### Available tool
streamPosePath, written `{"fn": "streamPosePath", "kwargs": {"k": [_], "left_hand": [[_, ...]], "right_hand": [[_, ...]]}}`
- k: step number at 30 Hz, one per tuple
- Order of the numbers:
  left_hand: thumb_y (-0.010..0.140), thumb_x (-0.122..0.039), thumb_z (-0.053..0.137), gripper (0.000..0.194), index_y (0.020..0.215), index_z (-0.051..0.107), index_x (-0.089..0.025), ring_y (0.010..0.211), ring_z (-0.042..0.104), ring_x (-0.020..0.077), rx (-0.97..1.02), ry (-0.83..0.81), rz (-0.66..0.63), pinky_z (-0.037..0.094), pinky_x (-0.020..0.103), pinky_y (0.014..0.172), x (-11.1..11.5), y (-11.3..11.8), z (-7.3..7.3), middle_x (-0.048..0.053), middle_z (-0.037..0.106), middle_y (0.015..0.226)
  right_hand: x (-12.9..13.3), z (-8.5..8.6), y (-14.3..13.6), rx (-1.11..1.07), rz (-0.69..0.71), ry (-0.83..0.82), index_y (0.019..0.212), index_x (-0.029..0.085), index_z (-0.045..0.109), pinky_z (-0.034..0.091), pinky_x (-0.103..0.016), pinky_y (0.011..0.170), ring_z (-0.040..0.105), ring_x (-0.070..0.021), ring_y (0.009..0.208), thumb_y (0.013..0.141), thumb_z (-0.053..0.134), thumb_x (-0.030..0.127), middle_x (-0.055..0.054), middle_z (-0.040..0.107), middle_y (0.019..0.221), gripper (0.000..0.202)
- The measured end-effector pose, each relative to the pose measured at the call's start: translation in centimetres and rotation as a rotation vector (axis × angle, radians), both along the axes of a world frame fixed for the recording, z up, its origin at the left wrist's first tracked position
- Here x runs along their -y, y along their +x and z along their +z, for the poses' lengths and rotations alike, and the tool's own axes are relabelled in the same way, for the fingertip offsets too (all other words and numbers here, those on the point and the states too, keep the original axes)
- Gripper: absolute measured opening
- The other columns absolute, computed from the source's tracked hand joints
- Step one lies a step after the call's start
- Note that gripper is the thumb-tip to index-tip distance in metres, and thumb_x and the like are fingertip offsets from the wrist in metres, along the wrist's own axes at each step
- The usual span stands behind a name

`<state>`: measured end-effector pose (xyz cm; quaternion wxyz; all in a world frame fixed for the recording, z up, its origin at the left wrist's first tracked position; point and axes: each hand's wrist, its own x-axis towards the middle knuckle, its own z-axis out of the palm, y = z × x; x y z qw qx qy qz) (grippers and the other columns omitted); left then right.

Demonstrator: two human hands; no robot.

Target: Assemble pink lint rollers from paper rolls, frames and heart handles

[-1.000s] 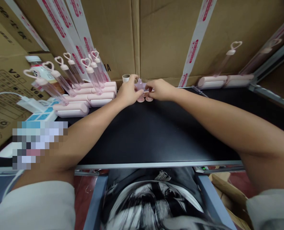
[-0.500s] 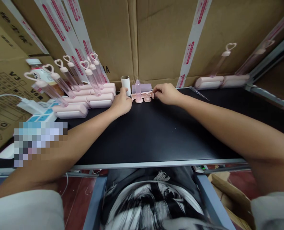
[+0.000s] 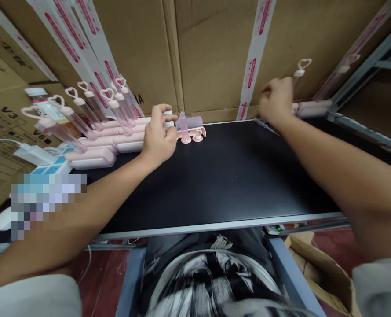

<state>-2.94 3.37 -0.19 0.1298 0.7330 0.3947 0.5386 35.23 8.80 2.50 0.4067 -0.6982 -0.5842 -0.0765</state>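
Note:
My left hand (image 3: 159, 136) is raised with its fingers apart, beside a clear pink tube (image 3: 184, 127) that stands upright. Around that tube are pink plastic parts: a round heart piece (image 3: 197, 135), a long pink shell (image 3: 200, 130) and a translucent lilac block (image 3: 194, 122). A white roll (image 3: 169, 119) is mostly hidden behind my left fingers. My right hand (image 3: 276, 103) is up at the right with bent, blurred fingers, in front of a pink unit whose heart-handled stick (image 3: 302, 68) shows beyond it. Below that hand lies a thin screwdriver-like tool (image 3: 266, 126).
Several pink units with heart-topped clear tubes (image 3: 89, 159) are grouped at the left, near a bottle (image 3: 43, 103) and a power strip (image 3: 55, 163). Another unit (image 3: 316, 108) is at the far right. Cardboard (image 3: 211, 57) backs the black tabletop (image 3: 221, 185).
My right hand has left the pink parts and moved right and up to the units there. My left hand has lifted and spread its fingers. The view has shifted slightly.

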Motion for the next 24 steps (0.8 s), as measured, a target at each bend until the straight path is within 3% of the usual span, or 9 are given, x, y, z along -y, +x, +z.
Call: {"fn": "streamPosePath", "kwargs": {"k": [2, 4, 6, 10, 13, 16, 19, 22, 24], "left_hand": [[0.088, -0.015, 0.067, 0.047, 0.132, 0.056, -0.026, 0.066, 0.065, 0.0116, 0.005, 0.07, -0.044, 0.055, 0.029, 0.067, 1.4, 1.0, 0.7, 0.005, 0.079, 0.115], [0.091, -0.016, 0.065, 0.04, 0.129, 0.057, -0.025, 0.07, 0.068, 0.0117, 0.017, 0.124, -0.097, 0.054, 0.027, 0.064, 3.0, 2.2, 1.2, 0.005, 0.078, 0.111], [0.093, -0.015, 0.062, 0.035, 0.127, 0.058, -0.023, 0.071, 0.068, 0.0113, -0.001, 0.162, -0.159, 0.053, 0.026, 0.064, 4.6, 3.5, 1.5, 0.004, 0.078, 0.106], [0.094, -0.015, 0.058, 0.028, 0.121, 0.062, -0.021, 0.06, 0.059, 0.0076, -0.156, 0.228, -0.239, 0.055, 0.027, 0.069, 6.6, 5.3, 1.2, 0.002, 0.079, 0.102], [0.095, -0.015, 0.057, 0.024, 0.117, 0.064, -0.021, 0.062, 0.059, 0.0085, -0.289, 0.193, -0.245, 0.057, 0.029, 0.075, 7.2, 5.9, 0.4, 0.003, 0.08, 0.104], [0.095, -0.017, 0.057, 0.026, 0.119, 0.066, -0.02, 0.066, 0.063, 0.0105, -0.357, 0.051, -0.279, 0.059, 0.033, 0.083, 7.1, 6.7, -0.6, 0.005, 0.081, 0.108], [0.097, -0.029, 0.065, 0.045, 0.141, 0.059, -0.019, 0.083, 0.074, 0.0182, -0.303, -0.198, -0.255, 0.061, 0.043, 0.093, 6.5, 8.9, -1.3, 0.013, 0.08, 0.126], [0.09, -0.053, 0.083, 0.088, 0.159, 0.043, -0.016, 0.13, 0.072, 0.0374, -0.145, -0.363, -0.25, 0.057, 0.056, 0.11, 5.3, 12.3, -1.9, 0.026, 0.066, 0.154], [0.088, -0.053, 0.087, 0.093, 0.161, 0.04, -0.02, 0.143, 0.065, 0.0394, -0.047, -0.343, -0.302, 0.052, 0.058, 0.119, 4.2, 14.6, -2.1, 0.025, 0.06, 0.161]], "right_hand": [[-1.0, -0.1, 3.6, -0.068, -0.19, 0.063, 0.142, -0.002, 0.061, 0.034, -0.047, 0.117, 0.051, -0.033, 0.141, 0.099, 0.06, 0.004, -0.042, 0.049, 0.157, 0.043], [-2.2, -1.0, 6.4, -0.247, -0.35, 0.043, 0.146, 0.001, 0.057, 0.04, -0.041, 0.103, 0.059, -0.0283, 0.121, 0.097, 0.075, 0.019, -0.036, 0.062, 0.146, 0.055], [-3.4, -2.3, 8.0, -0.353, -0.376, 0.005, 0.147, 0.006, 0.058, 0.042, -0.038, 0.091, 0.061, -0.0237, 0.103, 0.093, 0.084, 0.026, -0.027, 0.071, 0.135, 0.063], [-4.1, -3.1, 8.8, -0.322, -0.334, -0.071, 0.103, 0.014, 0.075, 0.043, -0.039, 0.084, 0.058, -0.021, 0.084, 0.089, 0.082, 0.019, -0.019, 0.078, 0.109, 0.017], [-2.6, -1.4, 8.2, -0.25, -0.309, 0.043, 0.089, 0.02, 0.068, 0.043, -0.04, 0.089, 0.056, -0.0205, 0.084, 0.089, 0.078, 0.014, -0.017, 0.077, 0.105, 0.011], [0.2, 0.8, 6.1, -0.236, -0.117, 0.237, 0.079, 0.024, 0.059, 0.042, -0.039, 0.091, 0.052, -0.0191, 0.083, 0.087, 0.079, 0.014, -0.009, 0.072, 0.094, 0.024], [3.7, 1.4, 2.6, -0.527, 0.234, 0.256, 0.078, 0.025, 0.058, 0.044, -0.035, 0.073, 0.051, -0.0155, 0.067, 0.087, 0.076, 0.012, -0.001, 0.063, 0.076, 0.024], [6.9, 0.1, -1.1, -0.622, 0.46, 0.104, 0.079, 0.028, 0.059, 0.04, -0.034, 0.052, 0.045, -0.0159, 0.048, 0.098, 0.073, 0.041, 0.004, 0.052, 0.057, 0.027], [8.3, -1.0, -2.7, -0.794, 0.666, 0.004, 0.084, 0.029, 0.058, 0.037, -0.032, 0.049, 0.045, -0.0156, 0.047, 0.091, 0.081, 0.062, 0.005, 0.052, 0.055, 0.042]]}}
